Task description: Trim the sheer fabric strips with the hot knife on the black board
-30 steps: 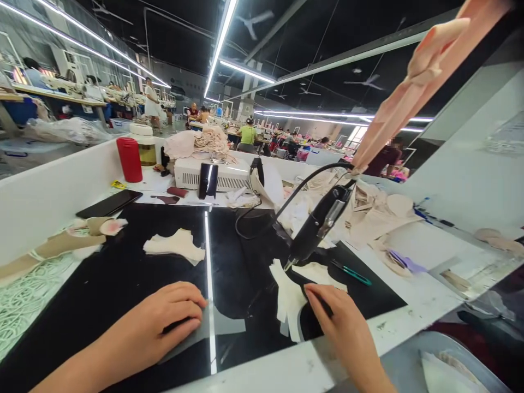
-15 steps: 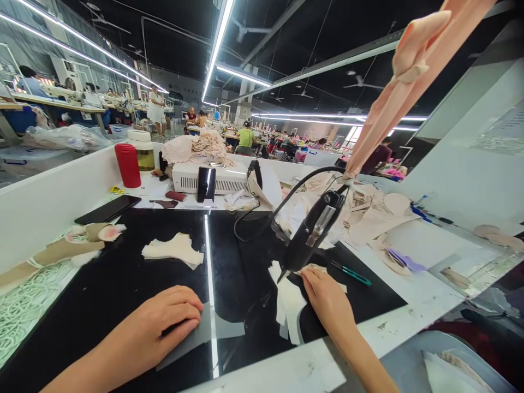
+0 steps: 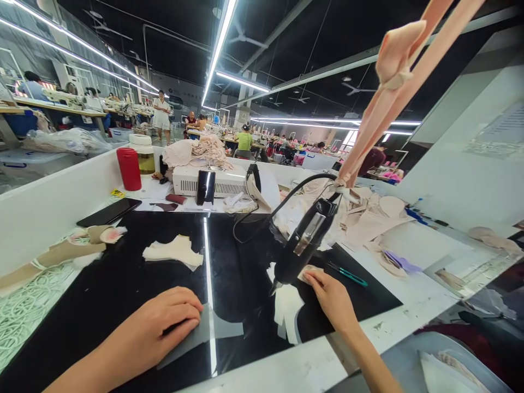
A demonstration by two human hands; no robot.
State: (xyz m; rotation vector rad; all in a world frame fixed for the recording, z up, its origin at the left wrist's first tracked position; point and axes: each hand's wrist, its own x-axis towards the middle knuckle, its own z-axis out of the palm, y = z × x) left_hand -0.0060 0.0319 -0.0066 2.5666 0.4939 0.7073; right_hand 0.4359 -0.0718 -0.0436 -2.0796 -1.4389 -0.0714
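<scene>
My left hand [image 3: 164, 322] lies with fingers curled on a grey template sheet [image 3: 216, 330] on the black glossy worktop [image 3: 123, 284]. My right hand [image 3: 333, 300] reaches forward, its fingertips touching the top edge of a stack of white fabric pieces [image 3: 289, 308]. Just above that hand hangs a black hand-held cutting tool [image 3: 305, 243] on a pink strap [image 3: 388, 87], its tip close to the fabric. A second stack of cream fabric pieces [image 3: 174, 251] lies further left.
A phone [image 3: 108, 212], a red cup [image 3: 129, 168], a jar [image 3: 143, 154] and a white machine [image 3: 210, 180] line the back. Teal scissors [image 3: 347, 273] lie right of my hand. Beige fabric heaps [image 3: 368, 213] sit right; lace [image 3: 24, 305] lies left. People work at distant tables.
My right hand has slid forward along the white fabric stack up to its top edge under the tool. The hanging tool has swung slightly left. My left hand has stayed put.
</scene>
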